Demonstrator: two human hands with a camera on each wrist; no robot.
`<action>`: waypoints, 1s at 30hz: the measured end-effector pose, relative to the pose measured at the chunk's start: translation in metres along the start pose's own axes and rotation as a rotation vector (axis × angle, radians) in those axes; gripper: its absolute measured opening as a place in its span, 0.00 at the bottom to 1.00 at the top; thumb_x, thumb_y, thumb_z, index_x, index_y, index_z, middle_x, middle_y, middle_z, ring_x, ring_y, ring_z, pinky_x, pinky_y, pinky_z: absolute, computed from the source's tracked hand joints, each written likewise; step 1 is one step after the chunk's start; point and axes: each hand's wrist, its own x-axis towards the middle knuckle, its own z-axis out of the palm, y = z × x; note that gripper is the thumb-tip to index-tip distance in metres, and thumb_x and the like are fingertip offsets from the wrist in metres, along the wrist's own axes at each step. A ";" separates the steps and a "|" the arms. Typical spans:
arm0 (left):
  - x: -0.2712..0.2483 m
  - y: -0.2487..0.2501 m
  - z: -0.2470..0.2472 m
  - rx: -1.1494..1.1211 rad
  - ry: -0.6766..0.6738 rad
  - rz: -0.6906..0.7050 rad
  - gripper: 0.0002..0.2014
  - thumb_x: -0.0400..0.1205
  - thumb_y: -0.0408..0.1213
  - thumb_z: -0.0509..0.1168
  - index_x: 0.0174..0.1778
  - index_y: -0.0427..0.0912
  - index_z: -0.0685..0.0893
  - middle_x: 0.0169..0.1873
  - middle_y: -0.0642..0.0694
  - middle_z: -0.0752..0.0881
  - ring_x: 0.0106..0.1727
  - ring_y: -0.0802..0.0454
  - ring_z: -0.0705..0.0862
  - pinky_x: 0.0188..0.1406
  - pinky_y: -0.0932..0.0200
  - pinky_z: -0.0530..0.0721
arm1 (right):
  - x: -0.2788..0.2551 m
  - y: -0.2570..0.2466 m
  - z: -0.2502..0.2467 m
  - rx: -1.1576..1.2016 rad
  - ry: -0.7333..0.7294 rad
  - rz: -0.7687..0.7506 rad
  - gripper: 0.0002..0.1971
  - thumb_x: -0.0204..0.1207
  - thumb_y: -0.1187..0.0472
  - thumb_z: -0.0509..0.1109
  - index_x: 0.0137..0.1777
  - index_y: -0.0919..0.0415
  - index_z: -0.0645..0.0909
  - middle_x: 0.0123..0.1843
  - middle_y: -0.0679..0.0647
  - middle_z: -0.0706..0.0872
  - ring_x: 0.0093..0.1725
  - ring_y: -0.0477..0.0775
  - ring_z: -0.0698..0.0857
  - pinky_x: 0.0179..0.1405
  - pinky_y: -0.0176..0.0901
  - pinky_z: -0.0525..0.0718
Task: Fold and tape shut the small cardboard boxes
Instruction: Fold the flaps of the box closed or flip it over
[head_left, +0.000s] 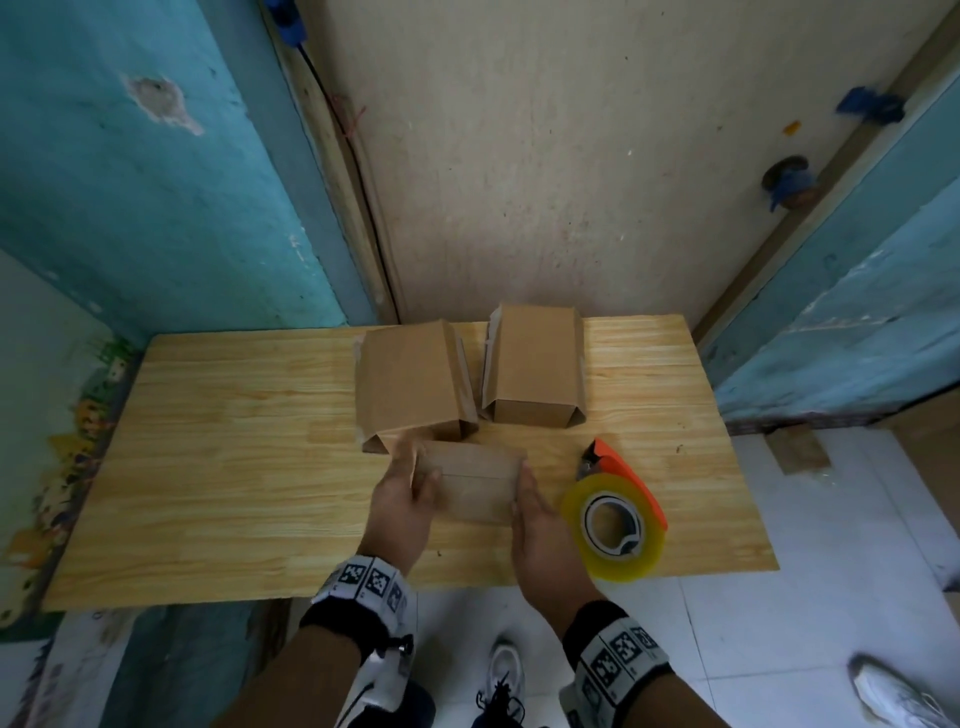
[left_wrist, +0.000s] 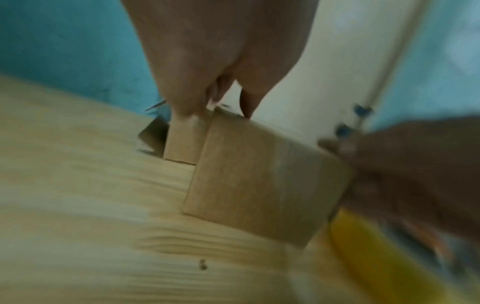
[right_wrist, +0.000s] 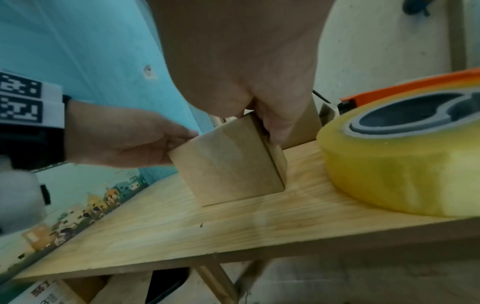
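A small brown cardboard box (head_left: 475, 486) stands on the wooden table (head_left: 234, 467) near its front edge, tilted up on one edge in the wrist views (left_wrist: 265, 181) (right_wrist: 228, 164). My left hand (head_left: 415, 478) grips its left end, thumb on top and fingers pinching a side flap (left_wrist: 182, 142). My right hand (head_left: 530, 499) grips the right end, thumb and fingers curled over the upper corner (right_wrist: 272, 115). The views are blurred.
Two larger cardboard boxes (head_left: 410, 384) (head_left: 535, 364) lie side by side just behind the small one. A yellow tape roll in an orange dispenser (head_left: 618, 519) lies right of my right hand. Walls close off the back; the table's left half is bare wood.
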 end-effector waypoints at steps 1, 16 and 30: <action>0.002 -0.002 -0.001 -0.059 -0.011 -0.082 0.18 0.90 0.43 0.62 0.76 0.49 0.78 0.64 0.48 0.86 0.67 0.47 0.85 0.65 0.54 0.82 | 0.000 0.000 0.000 0.007 0.026 0.012 0.32 0.92 0.57 0.53 0.93 0.51 0.45 0.77 0.61 0.83 0.59 0.54 0.89 0.62 0.48 0.87; 0.019 0.013 -0.026 -0.574 -0.080 -0.536 0.13 0.86 0.34 0.71 0.57 0.26 0.89 0.54 0.32 0.91 0.55 0.38 0.90 0.52 0.48 0.89 | 0.021 -0.016 -0.022 0.489 0.034 0.340 0.12 0.91 0.59 0.61 0.58 0.51 0.88 0.48 0.45 0.92 0.51 0.49 0.90 0.46 0.30 0.83; 0.015 0.002 -0.044 -0.833 -0.214 -0.615 0.54 0.59 0.41 0.91 0.78 0.28 0.73 0.72 0.30 0.82 0.73 0.35 0.82 0.63 0.44 0.89 | 0.008 -0.012 -0.053 0.877 0.079 0.454 0.20 0.77 0.50 0.81 0.51 0.70 0.93 0.53 0.60 0.96 0.56 0.59 0.94 0.62 0.61 0.89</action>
